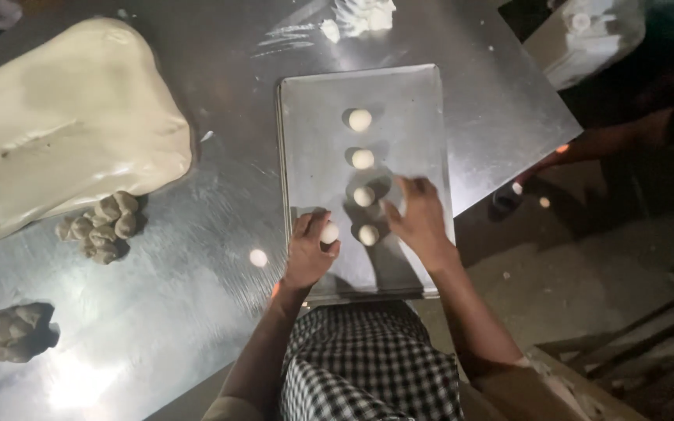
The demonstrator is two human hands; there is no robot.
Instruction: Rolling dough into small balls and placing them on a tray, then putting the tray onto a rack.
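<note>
A metal baking tray (415, 101) lies on the steel table. A column of small round dough balls sits on it: one at the far end (360, 119), another (362, 159), a third (363, 196) and the nearest one (368, 235). My left hand (308, 251) is over the tray's near left part, fingers closed on a small dough ball (329, 232). My right hand (417, 217) hovers just right of the nearest balls with fingers spread; whether it holds a ball is hidden.
A big slab of pale dough (64, 117) fills the table's far left. Two heaps of torn dough pieces (101, 226) (11, 331) lie on the left. A dough smear (360, 17) is beyond the tray. The table edge (509, 175) runs diagonally at right.
</note>
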